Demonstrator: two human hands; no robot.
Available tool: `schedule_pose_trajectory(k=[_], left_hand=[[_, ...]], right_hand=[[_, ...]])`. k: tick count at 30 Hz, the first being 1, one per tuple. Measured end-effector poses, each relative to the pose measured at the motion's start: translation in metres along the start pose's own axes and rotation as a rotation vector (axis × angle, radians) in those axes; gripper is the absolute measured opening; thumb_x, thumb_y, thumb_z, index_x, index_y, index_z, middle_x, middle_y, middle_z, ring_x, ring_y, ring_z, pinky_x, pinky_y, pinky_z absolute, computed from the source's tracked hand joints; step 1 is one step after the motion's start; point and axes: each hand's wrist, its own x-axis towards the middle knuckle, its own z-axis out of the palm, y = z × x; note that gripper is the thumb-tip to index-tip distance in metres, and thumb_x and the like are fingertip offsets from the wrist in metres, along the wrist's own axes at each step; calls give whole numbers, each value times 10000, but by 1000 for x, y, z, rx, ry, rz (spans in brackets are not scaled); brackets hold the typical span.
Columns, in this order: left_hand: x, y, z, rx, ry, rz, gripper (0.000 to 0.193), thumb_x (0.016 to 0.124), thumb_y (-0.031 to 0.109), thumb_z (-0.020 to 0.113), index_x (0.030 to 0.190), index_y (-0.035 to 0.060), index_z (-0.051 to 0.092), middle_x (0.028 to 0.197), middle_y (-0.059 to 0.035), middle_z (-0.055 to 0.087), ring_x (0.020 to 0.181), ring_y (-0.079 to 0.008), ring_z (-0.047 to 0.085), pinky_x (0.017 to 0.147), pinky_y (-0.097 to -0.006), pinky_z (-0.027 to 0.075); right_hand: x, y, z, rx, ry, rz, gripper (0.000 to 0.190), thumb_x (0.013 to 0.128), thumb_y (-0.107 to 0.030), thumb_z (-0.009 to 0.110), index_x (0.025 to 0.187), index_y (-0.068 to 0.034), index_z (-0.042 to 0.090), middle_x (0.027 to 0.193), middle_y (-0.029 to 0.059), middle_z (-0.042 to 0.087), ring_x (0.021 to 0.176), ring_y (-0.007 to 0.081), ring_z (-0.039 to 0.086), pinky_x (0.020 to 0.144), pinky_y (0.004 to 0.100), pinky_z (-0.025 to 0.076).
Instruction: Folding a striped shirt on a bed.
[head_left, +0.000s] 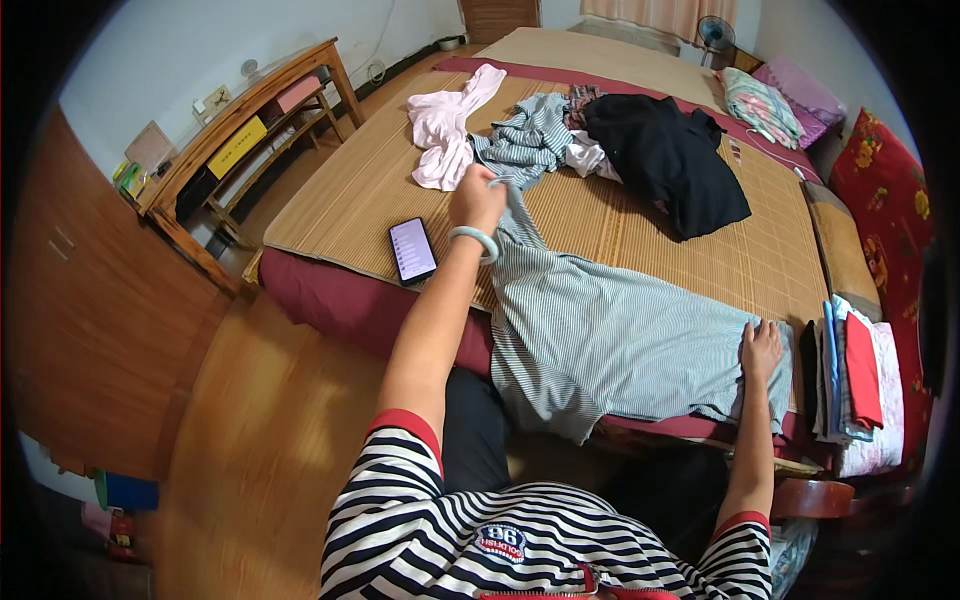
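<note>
A grey-and-white striped shirt (622, 337) lies spread along the near edge of the bed, part of it hanging over the side. My left hand (480, 199) pinches its fabric at the left end, near the sleeve, with a pale bangle on the wrist. Flat on the other end of the shirt rests my right hand (762, 351), fingers somewhat apart. Beyond my left hand are a pink garment (442, 135) and a crumpled striped garment (532, 135). A black garment (660, 157) lies farther right, beside a small white cloth (589, 155).
A smartphone (412, 250) with its screen lit lies near the bed's edge. Folded clothes (862, 375) are stacked at the right, by a red floral cushion (877, 202). A bamboo mat (345, 180) covers the bed. A wooden table (247, 112) stands at the left wall.
</note>
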Motion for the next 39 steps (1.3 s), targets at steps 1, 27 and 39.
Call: schedule_pose_trajectory(k=[1,27,39], left_hand=[[0,-3,-5,-26,14,-51,219,770,229,721,928,113,624,929,-152,695,879,-383,657,757,-456,510],[-10,-60,-39,-47,-725,51,654,784,87,716,1393,-10,497,1291,-206,586,1172,-228,577,958,-295,460],[-61,-36,-10,561,-587,316,646,744,387,777,1279,68,608,1268,-189,596,1205,-413,524,1049,-447,411]], right_hand=[[-2,5,0,5,14,2,564,956,-447,493,1367,-64,539,1456,175,475,1376,319,407,1139,491,277],[-1,1,4,54,76,-14,519,942,-404,527,1305,-38,582,1412,188,513,1328,324,452,1123,458,302],[5,-1,-1,-9,-68,8,570,967,-460,460,1409,-102,491,1495,144,437,1411,300,364,1162,482,248]])
